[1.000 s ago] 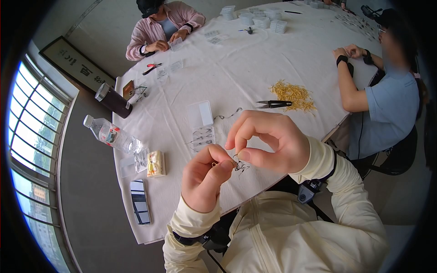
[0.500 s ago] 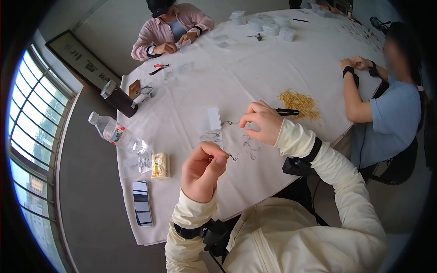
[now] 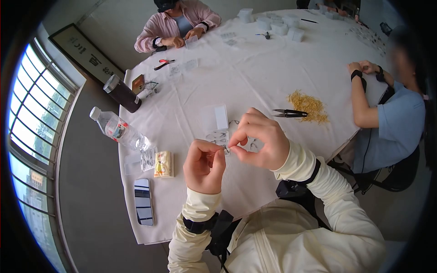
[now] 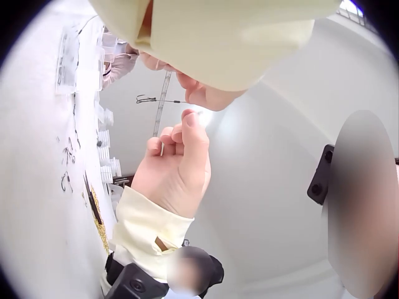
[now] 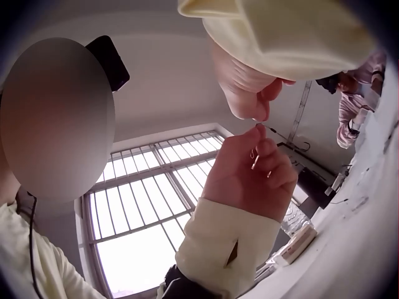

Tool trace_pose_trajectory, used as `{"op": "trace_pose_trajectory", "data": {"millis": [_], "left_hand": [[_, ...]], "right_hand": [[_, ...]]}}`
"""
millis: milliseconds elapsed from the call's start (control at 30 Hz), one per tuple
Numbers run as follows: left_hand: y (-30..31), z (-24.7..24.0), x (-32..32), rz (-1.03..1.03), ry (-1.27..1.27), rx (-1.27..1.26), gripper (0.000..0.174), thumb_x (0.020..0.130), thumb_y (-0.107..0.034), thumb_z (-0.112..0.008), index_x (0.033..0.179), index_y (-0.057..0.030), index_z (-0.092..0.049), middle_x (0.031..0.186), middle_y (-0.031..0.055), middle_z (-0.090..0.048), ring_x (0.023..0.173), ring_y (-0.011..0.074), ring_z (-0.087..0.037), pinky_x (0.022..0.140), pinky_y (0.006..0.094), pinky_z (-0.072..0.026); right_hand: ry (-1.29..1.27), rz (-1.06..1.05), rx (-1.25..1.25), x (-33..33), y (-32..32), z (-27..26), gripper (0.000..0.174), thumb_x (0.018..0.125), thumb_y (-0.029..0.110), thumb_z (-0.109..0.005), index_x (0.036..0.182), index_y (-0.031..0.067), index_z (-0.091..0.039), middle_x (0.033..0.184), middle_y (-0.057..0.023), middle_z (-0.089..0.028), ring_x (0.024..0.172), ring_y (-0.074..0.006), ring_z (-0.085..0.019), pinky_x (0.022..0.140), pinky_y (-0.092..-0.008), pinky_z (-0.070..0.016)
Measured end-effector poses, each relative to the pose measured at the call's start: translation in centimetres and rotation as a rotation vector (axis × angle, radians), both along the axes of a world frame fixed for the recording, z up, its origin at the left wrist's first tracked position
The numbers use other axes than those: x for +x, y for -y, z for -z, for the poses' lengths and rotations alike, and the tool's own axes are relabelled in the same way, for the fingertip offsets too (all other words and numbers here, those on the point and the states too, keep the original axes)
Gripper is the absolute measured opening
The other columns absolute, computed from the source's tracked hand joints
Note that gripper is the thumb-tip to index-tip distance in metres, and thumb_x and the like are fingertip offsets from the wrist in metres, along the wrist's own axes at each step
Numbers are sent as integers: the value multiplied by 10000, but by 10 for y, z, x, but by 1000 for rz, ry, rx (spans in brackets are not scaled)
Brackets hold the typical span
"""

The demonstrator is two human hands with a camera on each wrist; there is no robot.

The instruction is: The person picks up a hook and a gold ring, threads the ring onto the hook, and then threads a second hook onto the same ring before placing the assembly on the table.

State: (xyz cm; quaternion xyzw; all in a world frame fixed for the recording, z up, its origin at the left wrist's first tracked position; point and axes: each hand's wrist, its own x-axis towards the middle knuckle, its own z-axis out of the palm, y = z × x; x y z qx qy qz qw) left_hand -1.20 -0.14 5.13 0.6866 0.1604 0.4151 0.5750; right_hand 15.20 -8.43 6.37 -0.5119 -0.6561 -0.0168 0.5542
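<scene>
In the head view my left hand (image 3: 203,166) pinches a small dark fishing hook (image 4: 147,99) on a short line between thumb and forefinger. Thin metal loops (image 5: 252,154) show among its curled fingers in the right wrist view. My right hand (image 3: 264,141) brings thumb and forefinger together right at the left fingertips, at the line end of the hook; I cannot tell exactly what part they pinch. Both hands are raised over the near side of the table. Beneath them lie several loose hooks (image 3: 253,144) and a clear box (image 3: 221,117) with hooks beside it.
Black thread snips (image 3: 290,113) lie against a pile of gold strips (image 3: 309,107). At left are a water bottle (image 3: 119,129), dark flask (image 3: 122,94), tissue pack (image 3: 164,164) and phone (image 3: 144,202). Two people sit across and at right. Plastic boxes (image 3: 278,28) stand at the back.
My right hand parted from the left, moving out over the table to the right, then came back to the left fingertips. My left hand keeps hold of the hook.
</scene>
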Motion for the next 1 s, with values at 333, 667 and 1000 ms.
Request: {"op": "trace_pose_trajectory", "data": {"millis": [333, 667, 1000], "left_hand": [[1, 13, 8, -94, -15, 142, 120, 831, 75, -629, 871, -19, -565, 853, 13, -526, 687, 65, -450, 608, 214, -381], [5, 11, 12, -165, -59, 260, 119, 802, 69, -667, 833, -10, -583, 835, 33, -539, 658, 80, -455, 580, 224, -381], [5, 14, 14, -200, -98, 341, 117, 794, 53, -679, 806, -13, -583, 766, 37, -545, 622, 94, -481, 542, 237, -372]], "right_hand": [[-10, 22, 48, -2, 2, 9, 164, 679, 5, -751, 776, 110, -670, 734, 11, -561, 731, -171, -522, 677, -304, -445], [26, 87, 81, -2, 2, 15, 163, 678, 15, -737, 759, 120, -641, 722, 18, -530, 736, -180, -515, 679, -318, -420], [174, 176, 58, -1, -1, 20, 197, 657, 29, -713, 758, 119, -569, 791, -1, -513, 813, -211, -509, 717, -345, -410]]}}
